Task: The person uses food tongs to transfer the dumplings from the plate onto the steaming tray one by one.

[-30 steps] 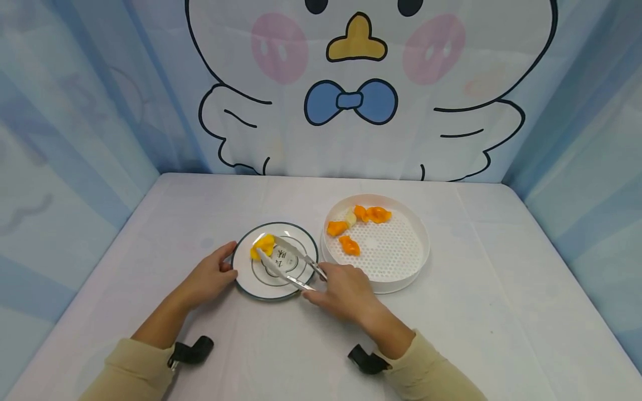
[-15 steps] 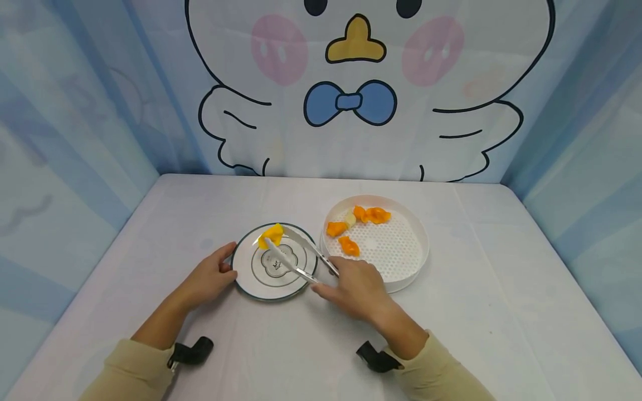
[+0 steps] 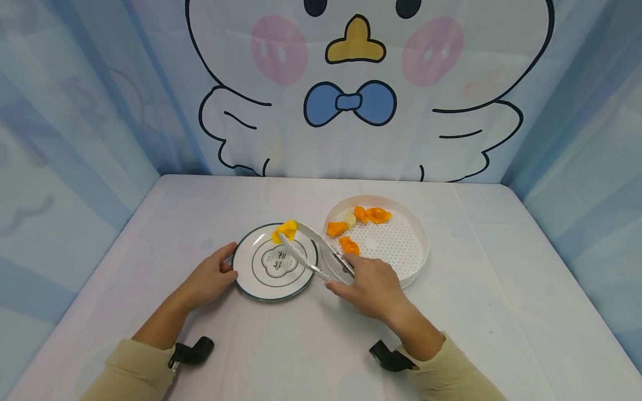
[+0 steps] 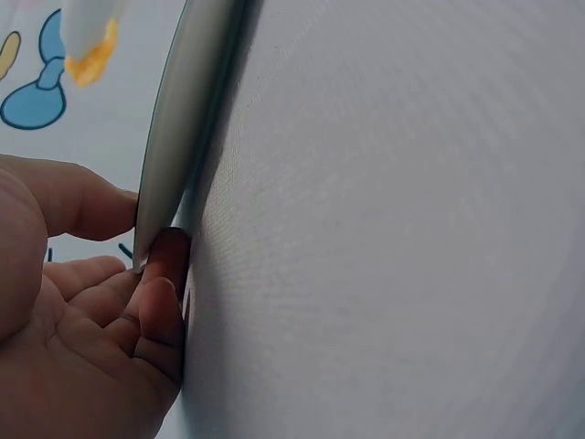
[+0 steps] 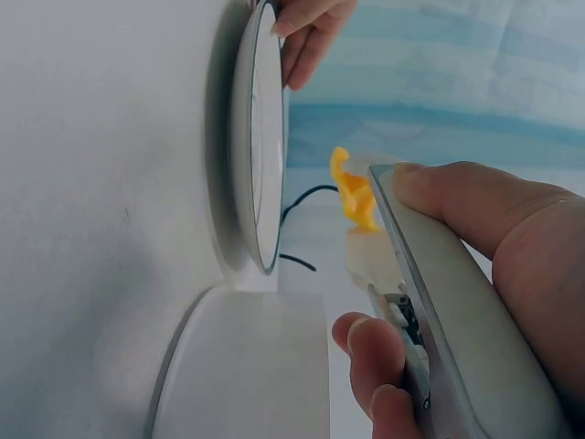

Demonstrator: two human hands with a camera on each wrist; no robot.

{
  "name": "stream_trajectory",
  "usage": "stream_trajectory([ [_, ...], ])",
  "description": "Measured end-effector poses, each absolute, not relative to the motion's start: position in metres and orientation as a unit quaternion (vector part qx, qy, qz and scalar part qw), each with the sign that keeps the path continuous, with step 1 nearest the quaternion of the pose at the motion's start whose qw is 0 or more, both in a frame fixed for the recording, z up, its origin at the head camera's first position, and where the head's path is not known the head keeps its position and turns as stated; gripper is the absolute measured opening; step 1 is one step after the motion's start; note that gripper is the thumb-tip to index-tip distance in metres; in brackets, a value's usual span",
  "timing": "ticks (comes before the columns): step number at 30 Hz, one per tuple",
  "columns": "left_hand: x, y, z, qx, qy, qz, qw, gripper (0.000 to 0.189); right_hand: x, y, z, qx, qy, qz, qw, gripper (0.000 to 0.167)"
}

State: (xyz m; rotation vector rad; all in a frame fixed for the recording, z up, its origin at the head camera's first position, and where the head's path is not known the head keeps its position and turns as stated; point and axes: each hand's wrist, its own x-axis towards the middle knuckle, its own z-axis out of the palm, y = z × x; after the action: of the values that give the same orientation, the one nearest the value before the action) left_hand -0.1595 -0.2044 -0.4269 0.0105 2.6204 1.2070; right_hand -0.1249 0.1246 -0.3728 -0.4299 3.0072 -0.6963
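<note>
My left hand [image 3: 213,275] pinches the left rim of a white plate [image 3: 258,281] with a dark green edge. In the left wrist view, its thumb [image 4: 87,201] lies on the rim and its fingers are beneath. My right hand [image 3: 373,289] grips a pair of metal tongs [image 3: 303,259] with pale tips. Between those tips is a yellow dumpling-like piece [image 3: 285,229], raised over the plate's far side. The right wrist view shows the yellow piece [image 5: 355,192] well off the plate's face. Printed characters and rings mark the plate's middle.
Right of the plate stands a round white steamer tray [image 3: 396,259] with a perforated base. Several orange dumpling-like pieces [image 3: 378,215] and a cream one [image 3: 350,219] lie along its far and left parts. A printed curtain [image 3: 281,145] hangs behind the white table [image 3: 501,278].
My right hand and the tongs have lifted the yellow piece from the plate and moved it right and away from me. My left hand has stayed at the plate's rim.
</note>
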Motion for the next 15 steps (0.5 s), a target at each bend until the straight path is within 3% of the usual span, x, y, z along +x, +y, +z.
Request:
stream_trajectory([
  [5, -0.159, -0.205, -0.427, 0.005, 0.901, 0.416, 0.126, 0.070, -0.125, 0.131, -0.374, -0.126, 0.966, -0.225, 0.005, 0.059],
  [11, -0.158, -0.205, -0.426, 0.009, 0.900, 0.418, 0.125, 0.071, -0.127, 0.140, -0.374, -0.119, 0.966, -0.230, -0.008, 0.046],
  [15, -0.157, -0.204, -0.425, 0.013, 0.900, 0.419, 0.122, 0.070, -0.126, 0.148, -0.374, -0.106, 0.968, -0.226, -0.008, 0.054],
])
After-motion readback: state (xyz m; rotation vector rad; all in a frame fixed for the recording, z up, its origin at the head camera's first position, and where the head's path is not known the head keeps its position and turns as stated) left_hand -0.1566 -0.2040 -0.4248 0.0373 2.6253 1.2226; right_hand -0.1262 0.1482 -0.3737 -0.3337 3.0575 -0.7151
